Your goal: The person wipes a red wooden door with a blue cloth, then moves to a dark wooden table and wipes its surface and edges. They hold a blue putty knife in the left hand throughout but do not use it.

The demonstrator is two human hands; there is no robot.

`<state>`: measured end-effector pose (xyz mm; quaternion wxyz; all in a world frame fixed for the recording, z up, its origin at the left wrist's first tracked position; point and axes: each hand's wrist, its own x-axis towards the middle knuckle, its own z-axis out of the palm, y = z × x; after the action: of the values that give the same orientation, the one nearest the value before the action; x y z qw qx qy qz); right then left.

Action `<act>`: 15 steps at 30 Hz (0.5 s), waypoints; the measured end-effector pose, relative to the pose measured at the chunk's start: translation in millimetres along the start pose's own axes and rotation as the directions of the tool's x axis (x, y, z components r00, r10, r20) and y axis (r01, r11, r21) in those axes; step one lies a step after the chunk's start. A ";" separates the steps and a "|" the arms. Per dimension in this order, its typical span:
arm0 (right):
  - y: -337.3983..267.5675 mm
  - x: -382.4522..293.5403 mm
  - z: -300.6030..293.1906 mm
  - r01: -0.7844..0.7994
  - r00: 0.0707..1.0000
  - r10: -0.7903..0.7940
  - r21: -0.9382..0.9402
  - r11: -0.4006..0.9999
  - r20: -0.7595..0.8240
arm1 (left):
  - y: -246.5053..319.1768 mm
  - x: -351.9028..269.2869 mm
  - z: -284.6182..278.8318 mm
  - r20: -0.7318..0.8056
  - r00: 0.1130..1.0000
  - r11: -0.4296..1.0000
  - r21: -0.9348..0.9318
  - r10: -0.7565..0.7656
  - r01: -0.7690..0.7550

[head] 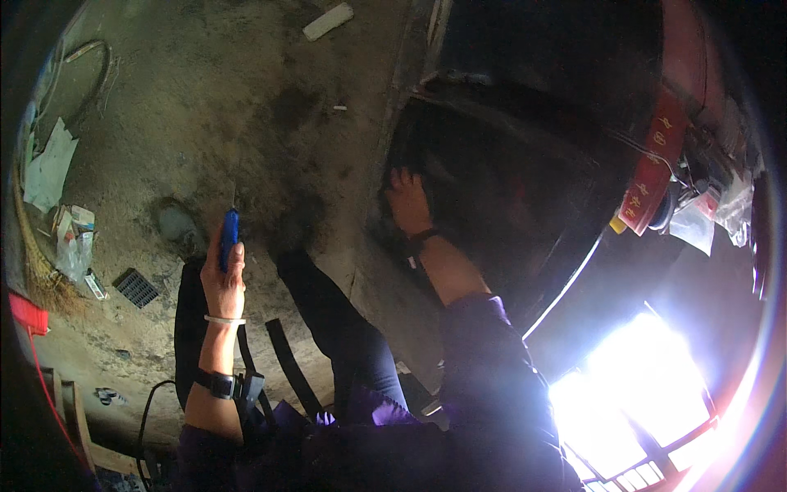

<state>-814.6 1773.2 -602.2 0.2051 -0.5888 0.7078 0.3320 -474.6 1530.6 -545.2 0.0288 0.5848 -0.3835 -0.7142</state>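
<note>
My left hand (pixel 222 286) is closed around the blue handle (pixel 230 237) of a slim hand tool. A thin shaft points up from the handle over the floor; its exact kind is unclear. My right hand (pixel 410 202) lies on a dark surface (pixel 492 184), close to that surface's left edge. Its fingers are a little apart, and no object shows in them. Deep shadow hides the details around the fingertips. Between my arms are my legs in dark trousers (pixel 344 326).
Stained concrete floor (pixel 246 74) bears a pale block (pixel 328 21) and a dark grate (pixel 136 288). A straw broom (pixel 46 280), crumpled packaging (pixel 75 243) and a red cord (pixel 49 393) lie left. On the right are a red banner with writing (pixel 655 163), plastic bags (pixel 695 227) and a glaring window (pixel 639 381).
</note>
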 end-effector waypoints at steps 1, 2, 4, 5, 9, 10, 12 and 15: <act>-2.4 6.4 8.2 -0.008 0.998 0.008 0.004 1.000 0.058 | -0.6 1.8 -0.1 0.007 1.000 1.000 -0.014 0.002 -0.001; -4.2 11.6 9.7 0.030 0.988 -0.036 0.039 0.999 0.148 | -0.6 1.2 -0.4 0.005 1.000 1.000 -0.014 -0.010 0.011; 4.5 17.5 -7.7 0.093 0.939 -0.118 0.092 0.991 0.324 | 1.1 1.3 1.7 -0.019 1.000 0.996 0.085 -0.005 0.006; 12.6 27.4 -23.4 0.087 0.958 -0.095 0.044 0.995 0.271 | 3.1 3.0 4.2 -0.032 0.999 0.995 0.096 0.005 -0.002; 62.5 109.6 -97.3 -0.030 0.998 0.014 -0.238 0.971 -0.069 | 13.7 3.7 4.9 -0.006 1.000 0.996 0.088 -0.001 0.001; 79.5 132.9 -111.8 -0.048 0.990 0.023 -0.189 0.981 -0.136 | 15.0 4.1 4.5 0.000 1.000 0.997 0.077 -0.029 0.029; 98.8 168.3 -120.1 -0.111 0.988 0.097 -0.121 0.986 -0.117 | 15.6 4.9 2.3 -0.014 1.000 0.990 0.141 0.005 -0.003; 95.6 178.8 -82.9 -0.154 0.985 0.169 -0.262 0.953 0.036 | 10.6 4.9 0.9 -0.018 0.997 0.987 0.146 0.073 -0.069</act>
<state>-938.7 1597.8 -644.6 0.1193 -0.5408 0.6980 0.4540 -481.3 1521.2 -543.0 0.0161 0.5798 -0.4546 -0.6759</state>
